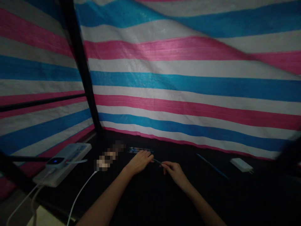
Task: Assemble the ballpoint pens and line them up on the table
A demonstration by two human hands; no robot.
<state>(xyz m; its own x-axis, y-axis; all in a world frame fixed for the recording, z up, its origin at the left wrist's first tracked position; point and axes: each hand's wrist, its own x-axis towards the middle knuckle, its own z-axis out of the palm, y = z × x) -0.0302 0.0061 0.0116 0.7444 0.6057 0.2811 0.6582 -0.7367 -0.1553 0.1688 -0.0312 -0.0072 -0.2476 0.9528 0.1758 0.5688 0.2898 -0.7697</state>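
A thin, pen-like stick spans the short gap between my two hands, low over the black tabletop. My right hand pinches its near right end between thumb and fingertips. At the other end, the fingers of my left hand are bent down around the stick, and the back of that hand hides most of the grip. Just beyond my left fingers several slim pens lie side by side, partly covered by that hand. Dim light leaves the stick's exact kind unclear.
Right of my hands a long blue stick-like pen lies on the black table. A white charger plug is farther right. At left, a translucent plastic box bears a small device; white cables run nearby. Striped sheeting hangs behind.
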